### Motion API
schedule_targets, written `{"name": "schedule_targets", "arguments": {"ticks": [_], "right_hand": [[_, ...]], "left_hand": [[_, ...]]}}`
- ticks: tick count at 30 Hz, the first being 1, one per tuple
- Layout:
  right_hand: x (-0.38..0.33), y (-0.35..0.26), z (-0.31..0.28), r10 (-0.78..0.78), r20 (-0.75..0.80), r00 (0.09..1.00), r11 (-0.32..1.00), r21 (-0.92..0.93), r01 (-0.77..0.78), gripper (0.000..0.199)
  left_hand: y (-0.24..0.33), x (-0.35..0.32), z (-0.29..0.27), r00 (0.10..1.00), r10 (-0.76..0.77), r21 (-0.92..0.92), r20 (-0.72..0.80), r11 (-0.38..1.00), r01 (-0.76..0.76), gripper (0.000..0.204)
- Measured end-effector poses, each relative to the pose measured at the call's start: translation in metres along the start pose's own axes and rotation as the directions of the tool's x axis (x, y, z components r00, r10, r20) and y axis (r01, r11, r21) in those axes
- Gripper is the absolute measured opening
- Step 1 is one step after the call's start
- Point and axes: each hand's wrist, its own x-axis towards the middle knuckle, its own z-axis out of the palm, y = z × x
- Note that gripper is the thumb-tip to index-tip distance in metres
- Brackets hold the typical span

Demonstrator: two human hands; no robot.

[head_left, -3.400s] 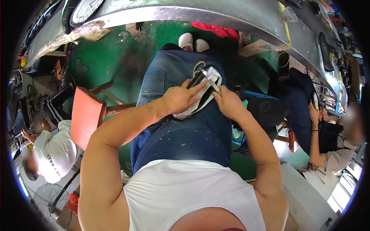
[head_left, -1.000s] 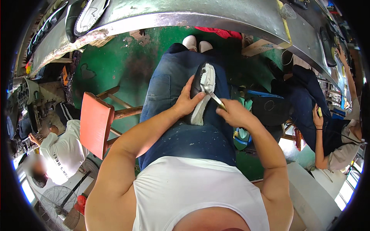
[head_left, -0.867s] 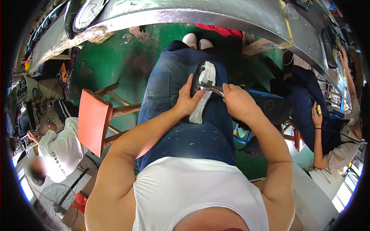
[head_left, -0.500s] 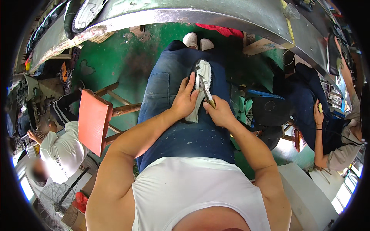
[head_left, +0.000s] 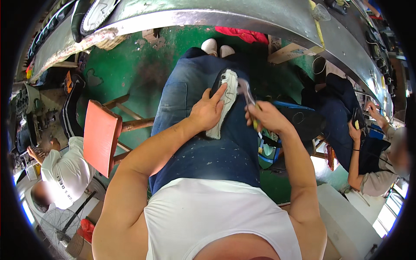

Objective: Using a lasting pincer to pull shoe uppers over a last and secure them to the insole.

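Observation:
A dark shoe (head_left: 229, 99) lies bottom up along my lap, its whitish underside showing. My left hand (head_left: 207, 111) grips it from the left, with the index finger stretched along the underside toward the far end. To the right of the shoe, and apart from it, are the pliers (head_left: 247, 92), metal with yellowish handles. My right hand (head_left: 268, 116) is closed round those handles. The metal end points away from me and is smeared by motion, so whether its jaws are apart cannot be seen.
A metal-edged workbench (head_left: 182, 19) curves across the far side, with shoes (head_left: 97, 15) on its left. An orange-red stool (head_left: 102, 138) stands left of my legs. A co-worker (head_left: 65, 173) sits at left, another (head_left: 377, 173) at right. A fan (head_left: 56, 229) stands at lower left.
My right hand has drawn the pliers off the shoe, out to the right. My left index finger now lies across the shoe's underside. The co-worker at right has raised a hand toward the bench.

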Motion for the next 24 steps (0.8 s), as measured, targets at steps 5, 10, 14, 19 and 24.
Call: {"name": "schedule_targets", "arguments": {"ticks": [5, 10, 14, 19, 24], "right_hand": [[0.036, -0.031, 0.018, -0.252, -0.083, 0.964, 0.764, -0.629, 0.146, 0.045], [0.035, -0.038, 0.016, -0.240, -0.059, 0.969, 0.857, -0.482, 0.183, 0.046], [0.040, -0.037, 0.016, -0.074, 0.003, 0.997, 0.921, -0.382, 0.069, 0.047], [0.012, -0.004, 0.045, -0.362, -0.013, 0.932, 0.715, -0.645, 0.269, 0.045], [0.000, 0.014, 0.041, -0.365, -0.021, 0.931, 0.593, -0.776, 0.215, 0.044]], "left_hand": [[-0.001, 0.001, 0.000, 0.998, 0.058, 0.075, 0.026, 0.995, -0.060, 0.053], [0.004, -0.003, -0.012, 0.995, 0.026, 0.074, 0.094, 0.997, -0.033, 0.057], [-0.005, -0.009, 0.003, 0.998, 0.008, -0.075, -0.055, 0.997, -0.012, 0.072], [-0.023, -0.003, 0.026, 0.997, -0.074, -0.191, -0.032, 0.979, 0.067, 0.088], [-0.035, -0.024, -0.008, 0.872, 0.077, -0.527, 0.484, 0.821, 0.221, 0.100]]}}
